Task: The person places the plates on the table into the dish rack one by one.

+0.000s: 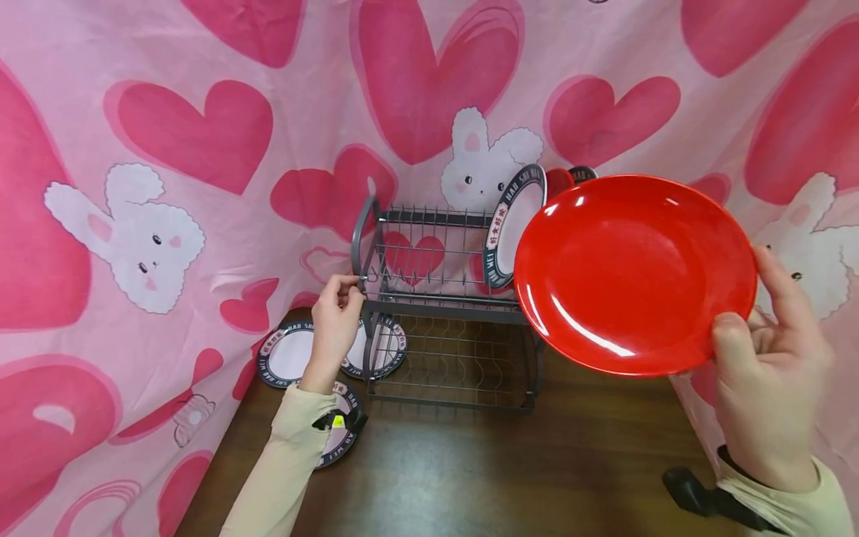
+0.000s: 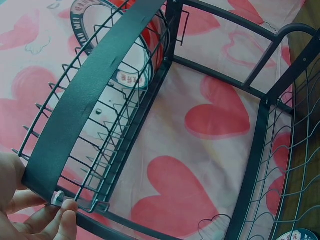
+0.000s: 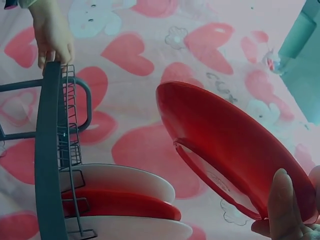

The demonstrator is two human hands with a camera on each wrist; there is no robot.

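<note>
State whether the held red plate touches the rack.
Apart: the right wrist view shows pink cloth between the held red plate and the rack.

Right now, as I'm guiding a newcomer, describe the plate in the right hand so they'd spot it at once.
Find the dark two-tier rack before the pink heart-print cloth. By its right end, the right hand grips a round glossy plate. It is the only red plate outside the rack, with no lettered rim.
</note>
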